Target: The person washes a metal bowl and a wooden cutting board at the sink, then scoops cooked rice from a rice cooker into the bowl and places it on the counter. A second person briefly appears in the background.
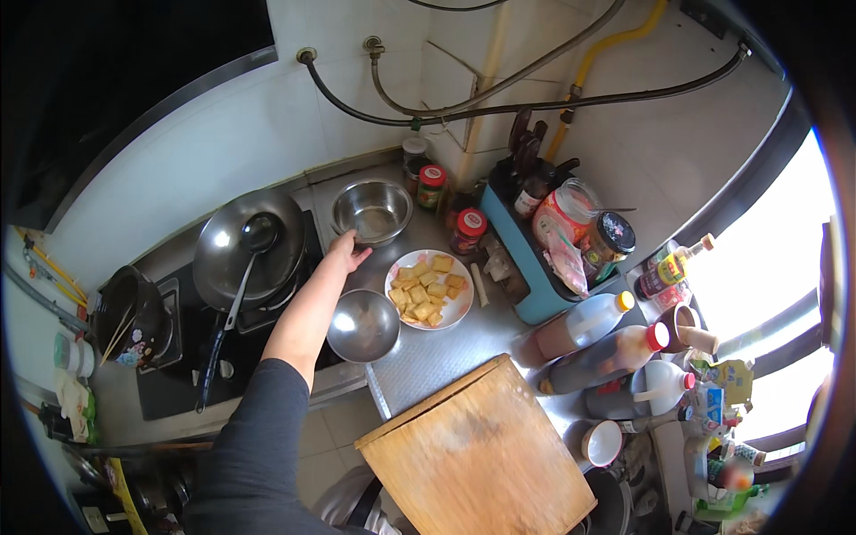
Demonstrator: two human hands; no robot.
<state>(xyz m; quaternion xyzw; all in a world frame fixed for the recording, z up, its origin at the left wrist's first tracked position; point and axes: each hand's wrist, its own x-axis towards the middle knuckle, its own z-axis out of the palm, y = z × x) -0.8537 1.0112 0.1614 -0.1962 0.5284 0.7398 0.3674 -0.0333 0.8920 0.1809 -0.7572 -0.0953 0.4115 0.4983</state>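
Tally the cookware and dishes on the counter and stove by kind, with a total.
Steel bowls: 2
Woks: 1
Plates: 1
Cutting boards: 1
Total: 5
The left hand touches the far bowl's rim.

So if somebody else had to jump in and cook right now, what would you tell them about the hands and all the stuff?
Left hand: stretched out with open fingers at the rim of the far steel bowl, holding nothing.
Right hand: out of view.
Things: the far steel bowl looks empty. A second steel bowl sits nearer, beside the forearm. A white plate of yellow cubes is between them, to the right. The wok on the stove holds only a ladle. The wooden cutting board is bare.
Done: the cubes are cut and plated.
Left: nothing is in the wok yet.
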